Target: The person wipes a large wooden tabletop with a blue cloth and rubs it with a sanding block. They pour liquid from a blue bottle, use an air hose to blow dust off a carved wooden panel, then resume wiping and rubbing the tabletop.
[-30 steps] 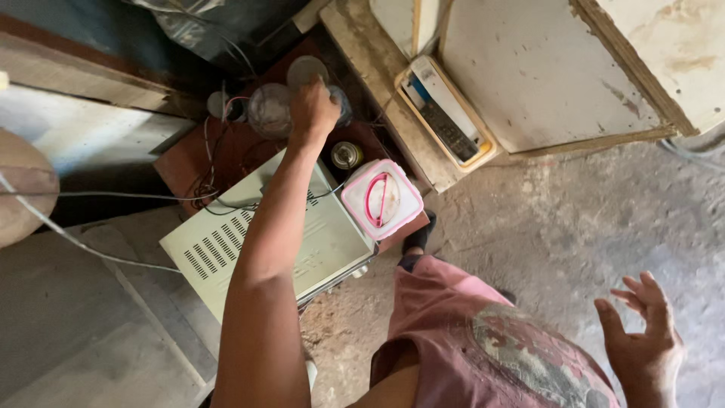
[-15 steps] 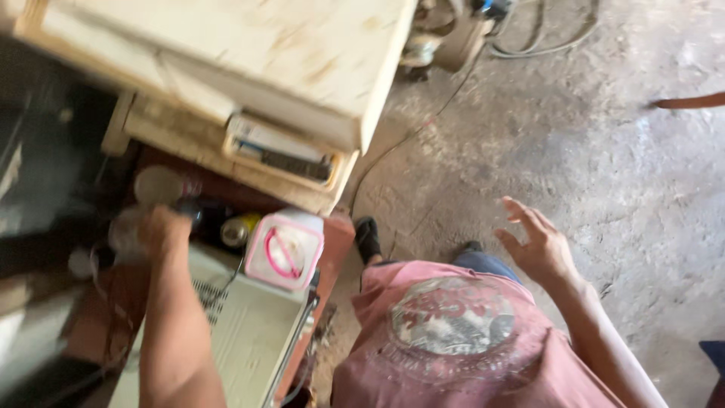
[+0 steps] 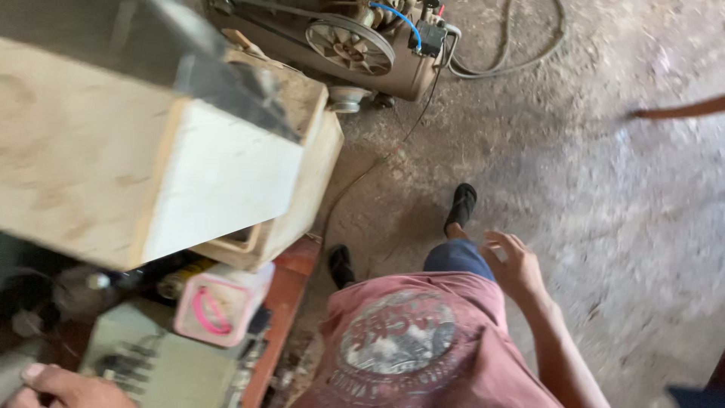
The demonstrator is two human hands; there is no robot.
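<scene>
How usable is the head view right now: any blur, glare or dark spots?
Head view: motion blur smears the whole frame, worst on the concrete floor at right and the pale wooden box at left. Daylight washes out the floor without hard glare. The lower left corner is shadowed, so the pink container and the left hand look soft. The right hand is blurred, fingers spread, holding nothing.

Pink-white box (image 3: pixel 220 304) on grey unit (image 3: pixel 162 366)
</scene>
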